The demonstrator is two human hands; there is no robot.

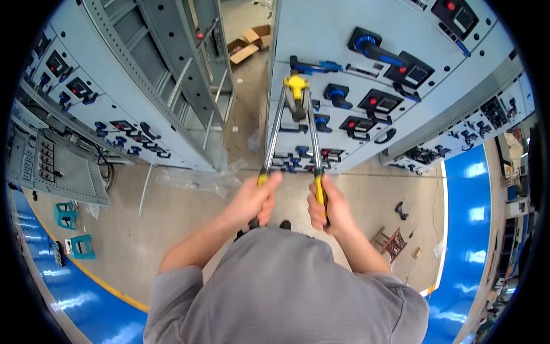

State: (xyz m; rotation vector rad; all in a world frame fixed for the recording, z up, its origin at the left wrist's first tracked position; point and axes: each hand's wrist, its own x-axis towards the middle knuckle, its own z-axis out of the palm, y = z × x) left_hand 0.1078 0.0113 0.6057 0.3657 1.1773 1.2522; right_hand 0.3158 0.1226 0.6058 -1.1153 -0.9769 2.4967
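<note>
With both hands I hold a long-handled crimping tool (296, 86) in front of me. It has a yellow head, two silver shafts and yellow-and-black grips. My left hand (250, 199) is wrapped round the left grip, and my right hand (335, 207) round the right one. The handles stand moderately apart and converge at the head, away from my body. Behind the head rises a grey switchgear cabinet (298, 43) with blue-and-black rotary handles (366, 43). Whether the head touches the cabinet, or what its jaws hold, I cannot tell.
An open-framed cabinet (166, 63) stands left, with plastic wrap (197, 179) at its foot. Cardboard boxes (246, 49) lie in the gap beyond. Teal stools (82, 246) are far left; a cordless drill (401, 210) and a brown wooden stool (394, 243) are right.
</note>
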